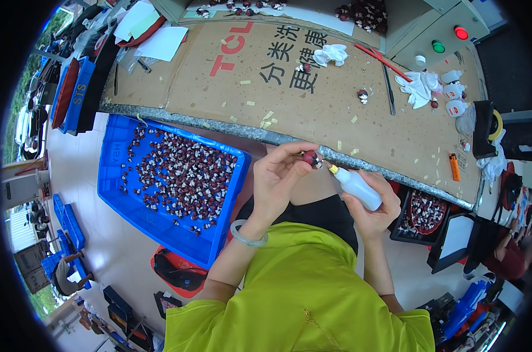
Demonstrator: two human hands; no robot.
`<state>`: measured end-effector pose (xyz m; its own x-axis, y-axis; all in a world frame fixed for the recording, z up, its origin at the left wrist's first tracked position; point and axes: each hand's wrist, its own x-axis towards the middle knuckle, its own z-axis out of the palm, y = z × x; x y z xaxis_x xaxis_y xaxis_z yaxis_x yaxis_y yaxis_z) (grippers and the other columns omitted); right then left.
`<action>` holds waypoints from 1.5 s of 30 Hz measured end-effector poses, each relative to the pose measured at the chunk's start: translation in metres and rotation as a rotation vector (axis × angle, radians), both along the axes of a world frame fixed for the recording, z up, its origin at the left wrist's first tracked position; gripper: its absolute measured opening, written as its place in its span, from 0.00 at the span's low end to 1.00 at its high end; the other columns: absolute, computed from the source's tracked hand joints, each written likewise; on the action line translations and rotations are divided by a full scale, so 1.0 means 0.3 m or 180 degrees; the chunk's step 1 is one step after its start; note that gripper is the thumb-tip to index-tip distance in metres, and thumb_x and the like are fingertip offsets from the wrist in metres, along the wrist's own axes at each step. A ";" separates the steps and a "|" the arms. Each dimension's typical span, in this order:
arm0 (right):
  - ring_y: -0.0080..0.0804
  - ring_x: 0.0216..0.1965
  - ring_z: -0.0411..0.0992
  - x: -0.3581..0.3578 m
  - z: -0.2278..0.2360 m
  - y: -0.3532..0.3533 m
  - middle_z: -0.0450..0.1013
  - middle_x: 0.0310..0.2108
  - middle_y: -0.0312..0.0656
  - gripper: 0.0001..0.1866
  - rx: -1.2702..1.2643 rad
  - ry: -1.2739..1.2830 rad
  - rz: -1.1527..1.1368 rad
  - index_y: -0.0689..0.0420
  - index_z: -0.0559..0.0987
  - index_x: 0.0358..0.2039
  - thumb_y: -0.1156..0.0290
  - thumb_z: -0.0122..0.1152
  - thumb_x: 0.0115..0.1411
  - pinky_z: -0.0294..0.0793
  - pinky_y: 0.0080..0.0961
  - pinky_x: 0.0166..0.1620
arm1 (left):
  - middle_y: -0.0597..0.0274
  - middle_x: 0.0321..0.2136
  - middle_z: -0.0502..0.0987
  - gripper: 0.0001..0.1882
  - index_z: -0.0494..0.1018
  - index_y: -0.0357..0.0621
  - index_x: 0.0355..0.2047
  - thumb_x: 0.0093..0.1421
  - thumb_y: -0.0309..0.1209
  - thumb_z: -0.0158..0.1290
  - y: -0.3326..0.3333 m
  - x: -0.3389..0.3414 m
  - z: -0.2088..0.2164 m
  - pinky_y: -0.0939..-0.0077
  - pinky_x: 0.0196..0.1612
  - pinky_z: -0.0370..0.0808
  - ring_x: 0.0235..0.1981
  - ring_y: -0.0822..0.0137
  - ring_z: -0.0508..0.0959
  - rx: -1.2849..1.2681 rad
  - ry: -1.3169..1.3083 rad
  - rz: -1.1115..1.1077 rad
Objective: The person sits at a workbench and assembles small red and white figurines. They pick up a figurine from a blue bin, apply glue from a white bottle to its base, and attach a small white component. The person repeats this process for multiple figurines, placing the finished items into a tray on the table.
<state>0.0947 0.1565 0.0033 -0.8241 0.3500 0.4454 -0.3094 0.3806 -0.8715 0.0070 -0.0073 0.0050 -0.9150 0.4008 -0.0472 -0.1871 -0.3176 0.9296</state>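
Between the thumb and fingers of my left hand is a small figurine with a dark red head and a white-and-black body. My right hand is wrapped round a white squeeze bottle with a yellow collar. The bottle is tilted, and its thin tip points at the figurine, very close to it; whether they touch I cannot tell. Both hands are just in front of the workbench's near edge. To the left, a blue bin holds a great many similar figurines.
Cardboard covers the workbench. On it lie a loose figurine, white gloves, a red stick, several small bottles and an orange lighter. A black tray of figurines is at the right. Another person is far right.
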 end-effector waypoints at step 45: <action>0.34 0.47 0.70 -0.097 -0.076 0.150 0.72 0.44 0.53 0.23 -0.1310 -0.0287 -0.0472 0.70 0.66 0.51 0.76 0.56 0.56 0.68 0.28 0.49 | 0.56 0.30 0.76 0.07 0.76 0.34 0.29 0.48 0.21 0.57 -0.015 -0.001 -0.016 0.77 0.38 0.70 0.32 0.67 0.75 -0.0226 0.1225 0.0509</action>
